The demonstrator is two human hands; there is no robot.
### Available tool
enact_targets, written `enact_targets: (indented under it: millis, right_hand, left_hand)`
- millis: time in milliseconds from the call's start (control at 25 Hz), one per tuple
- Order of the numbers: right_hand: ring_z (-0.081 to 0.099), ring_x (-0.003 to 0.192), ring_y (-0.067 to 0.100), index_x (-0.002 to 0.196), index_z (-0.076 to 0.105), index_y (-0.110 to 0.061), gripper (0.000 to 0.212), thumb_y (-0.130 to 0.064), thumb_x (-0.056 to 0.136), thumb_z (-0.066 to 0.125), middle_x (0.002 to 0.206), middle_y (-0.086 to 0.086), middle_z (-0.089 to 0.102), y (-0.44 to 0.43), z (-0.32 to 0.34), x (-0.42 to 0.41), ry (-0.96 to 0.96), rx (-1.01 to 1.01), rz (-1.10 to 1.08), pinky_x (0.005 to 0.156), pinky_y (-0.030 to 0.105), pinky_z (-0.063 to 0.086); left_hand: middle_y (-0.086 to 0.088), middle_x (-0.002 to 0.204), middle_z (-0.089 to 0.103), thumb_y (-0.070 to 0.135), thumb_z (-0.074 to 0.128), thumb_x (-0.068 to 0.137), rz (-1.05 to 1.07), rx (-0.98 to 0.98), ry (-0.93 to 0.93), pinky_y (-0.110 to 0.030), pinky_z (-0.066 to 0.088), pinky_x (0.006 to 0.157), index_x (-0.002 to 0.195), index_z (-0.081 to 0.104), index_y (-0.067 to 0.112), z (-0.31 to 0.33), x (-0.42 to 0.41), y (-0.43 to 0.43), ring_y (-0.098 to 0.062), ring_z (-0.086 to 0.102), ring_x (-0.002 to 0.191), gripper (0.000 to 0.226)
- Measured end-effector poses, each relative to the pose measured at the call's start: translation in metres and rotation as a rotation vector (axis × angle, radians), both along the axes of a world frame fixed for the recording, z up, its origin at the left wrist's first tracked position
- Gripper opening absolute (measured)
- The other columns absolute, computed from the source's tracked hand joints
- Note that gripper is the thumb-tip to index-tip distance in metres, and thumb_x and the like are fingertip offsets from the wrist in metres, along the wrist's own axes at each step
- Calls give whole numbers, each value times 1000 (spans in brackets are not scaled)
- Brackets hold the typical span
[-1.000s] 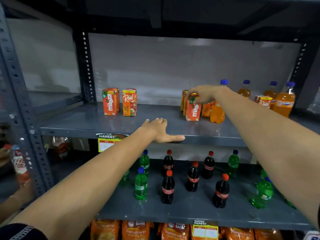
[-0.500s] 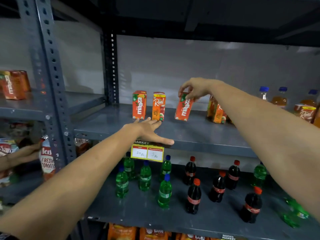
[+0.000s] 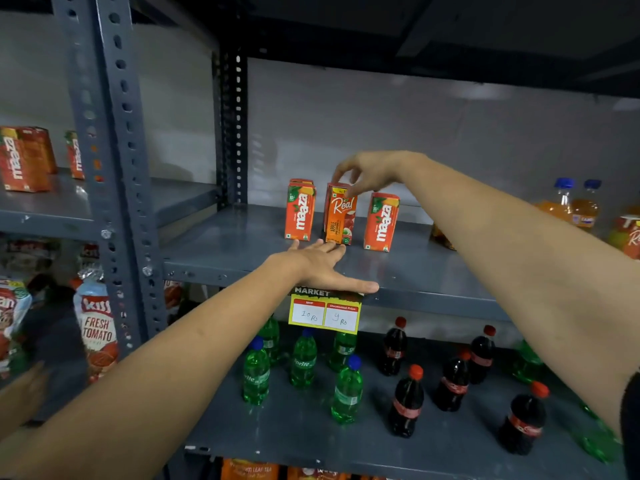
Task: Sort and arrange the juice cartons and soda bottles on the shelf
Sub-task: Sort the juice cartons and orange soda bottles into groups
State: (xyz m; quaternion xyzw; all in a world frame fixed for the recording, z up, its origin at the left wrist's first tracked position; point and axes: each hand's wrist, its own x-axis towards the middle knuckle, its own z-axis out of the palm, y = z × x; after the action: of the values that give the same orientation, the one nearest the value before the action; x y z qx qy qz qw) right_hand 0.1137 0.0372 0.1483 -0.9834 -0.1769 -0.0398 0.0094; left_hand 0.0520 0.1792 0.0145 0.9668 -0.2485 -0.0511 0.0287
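Three juice cartons stand in a row on the grey middle shelf (image 3: 242, 247): a Maaza carton (image 3: 299, 213), a Real apple carton (image 3: 341, 216) and a second Maaza carton (image 3: 381, 221). My right hand (image 3: 370, 171) hovers over the Real carton with thumb and fingers apart, fingertips touching its top. My left hand (image 3: 318, 265) lies flat, palm down, on the shelf's front edge just before the cartons. Orange soda bottles (image 3: 568, 202) stand at the right, behind my right forearm. Another Real carton (image 3: 632, 237) shows at the far right edge.
Green Sprite bottles (image 3: 303, 362) and dark cola bottles (image 3: 407, 400) stand mixed on the lower shelf. A yellow price tag (image 3: 325, 315) hangs under my left hand. A perforated steel upright (image 3: 114, 168) divides off the left bay, which holds Maaza cartons (image 3: 24, 161) and tomato ketchup pouches (image 3: 97, 327).
My right hand carried a Maaza carton leftward, set it upright to the right of the Real carton, let go and moved over the Real carton. My view swung left.
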Motion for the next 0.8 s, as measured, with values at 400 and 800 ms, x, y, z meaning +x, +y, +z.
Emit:
enact_targets:
  millis: [400, 800]
  right_hand:
    - [52, 99, 18, 121, 55, -30, 39, -22, 84, 66, 116, 3, 54, -3, 4, -21, -63, -112, 107, 78, 33, 42]
    - [62, 94, 18, 111, 64, -35, 32, -21, 82, 69, 107, 5, 65, -132, 23, -106, 105, -100, 119, 75, 31, 51]
  left_hand:
    - [0, 162, 10, 98, 27, 53, 33, -38, -27, -55, 8, 116, 150, 11, 20, 5, -12, 2, -23, 10, 147, 126]
    - [-12, 157, 22, 100, 16, 48, 134, 23, -163, -64, 7, 113, 147, 20, 10, -10, -58, -116, -30, 17, 144, 133]
